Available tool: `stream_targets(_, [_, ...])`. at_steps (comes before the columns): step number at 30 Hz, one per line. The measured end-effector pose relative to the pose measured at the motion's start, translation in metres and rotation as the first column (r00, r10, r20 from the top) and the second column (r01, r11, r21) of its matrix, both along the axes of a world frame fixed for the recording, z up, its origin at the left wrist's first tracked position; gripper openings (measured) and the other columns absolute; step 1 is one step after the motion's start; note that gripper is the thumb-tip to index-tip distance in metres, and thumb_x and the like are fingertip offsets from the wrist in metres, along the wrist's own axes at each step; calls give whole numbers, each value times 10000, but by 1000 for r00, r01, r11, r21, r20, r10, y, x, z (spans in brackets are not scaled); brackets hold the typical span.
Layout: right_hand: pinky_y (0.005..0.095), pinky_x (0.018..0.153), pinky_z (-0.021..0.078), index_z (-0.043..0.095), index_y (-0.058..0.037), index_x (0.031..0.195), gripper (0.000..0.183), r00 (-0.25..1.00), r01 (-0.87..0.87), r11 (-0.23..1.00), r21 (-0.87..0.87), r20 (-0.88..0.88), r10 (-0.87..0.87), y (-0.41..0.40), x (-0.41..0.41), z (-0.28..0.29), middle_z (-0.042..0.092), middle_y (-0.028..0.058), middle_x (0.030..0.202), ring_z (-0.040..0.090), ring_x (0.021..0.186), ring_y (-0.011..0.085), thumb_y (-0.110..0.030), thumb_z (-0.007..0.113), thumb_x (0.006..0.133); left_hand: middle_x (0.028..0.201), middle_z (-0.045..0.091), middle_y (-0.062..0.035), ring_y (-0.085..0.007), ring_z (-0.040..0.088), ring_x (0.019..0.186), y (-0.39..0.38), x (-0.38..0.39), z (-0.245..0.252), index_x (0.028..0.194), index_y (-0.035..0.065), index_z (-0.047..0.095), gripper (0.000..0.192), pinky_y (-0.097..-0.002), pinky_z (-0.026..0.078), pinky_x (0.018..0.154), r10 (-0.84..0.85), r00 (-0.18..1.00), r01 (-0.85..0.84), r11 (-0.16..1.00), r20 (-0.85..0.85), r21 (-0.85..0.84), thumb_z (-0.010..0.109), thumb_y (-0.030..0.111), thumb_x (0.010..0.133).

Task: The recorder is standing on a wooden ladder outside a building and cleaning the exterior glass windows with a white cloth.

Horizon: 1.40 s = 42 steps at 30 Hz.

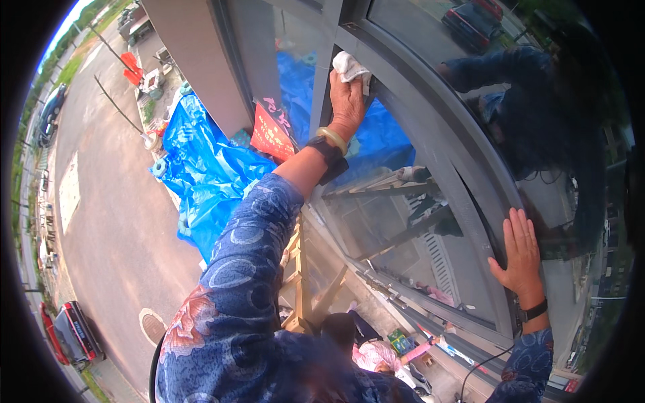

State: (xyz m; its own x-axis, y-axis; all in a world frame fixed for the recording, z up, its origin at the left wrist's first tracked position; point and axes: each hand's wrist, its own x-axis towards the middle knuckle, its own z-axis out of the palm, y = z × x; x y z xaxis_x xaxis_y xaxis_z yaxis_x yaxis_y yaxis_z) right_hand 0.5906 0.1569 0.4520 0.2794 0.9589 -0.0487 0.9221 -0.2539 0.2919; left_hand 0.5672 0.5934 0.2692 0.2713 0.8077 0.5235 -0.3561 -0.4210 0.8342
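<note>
My left hand [347, 98] is raised, closed around a bunched white cloth [349, 67] against the glass in the upper corner of a dark-framed window pane [378, 136]. A pale bangle and a dark band circle that wrist. My right hand [519, 249] lies flat with fingers together on the grey window frame [486, 231], lower at the right, holding nothing. A dark watch or band sits on its wrist. The large pane beyond the frame reflects my arm and parked cars.
A wooden ladder [302, 282] stands below me. Another person [378, 352] in a striped pink top is down near the wall. Blue plastic sheeting [211, 166] covers things at the left, beside a red printed bag or sheet [272, 132]. A cable [473, 370] hangs by my right arm.
</note>
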Motion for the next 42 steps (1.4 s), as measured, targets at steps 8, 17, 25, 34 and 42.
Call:
stream_targets(8, [493,1138,206,353,-15,1384,820,999,6,999,-50,53,-4,-1,-7,1,289,211,1489,261,1390,372,-218,719,679,1123,537,-172,-352,533,1060,10,3,-119,1156,4,506,311,-372,408,940,282,951,-256,948,-125,191,507,201,915])
stream_targets(17, [500,1140,197,338,-24,1389,822,999,25,997,-70,46,-21,-4,-8,-10,283,211,1493,249,1396,379,-209,699,674,879,651,-66,-166,616,752,64,-55,-102,1069,-4,622,320,-300,510,671,-27,999,35,896,25,-443,431,238,983])
stream_targets(25, [511,1140,195,324,-40,1385,832,997,35,997,-70,78,-29,-4,10,-27,295,225,1482,257,1389,399,-196,700,660,1019,571,-116,-230,533,967,92,36,-13,1009,-10,577,222,-321,419,854,247,839,-309,950,485,50,453,165,951])
stream_targets(34, [538,1128,202,310,-41,1384,850,994,56,995,-80,103,-48,-7,19,-31,289,236,1481,262,1381,417,-188,702,645,848,631,-217,-387,623,830,53,-7,-274,973,-32,605,294,-429,498,770,143,659,-426,880,-738,-209,482,227,909])
stream_targets(42, [567,1113,220,277,-56,1397,847,991,41,997,-66,130,-32,-10,37,-53,288,245,1473,272,1377,421,-179,673,658,684,573,-49,-165,519,618,40,43,-256,796,-1,615,285,-347,422,576,55,952,-230,776,-302,-587,561,259,900])
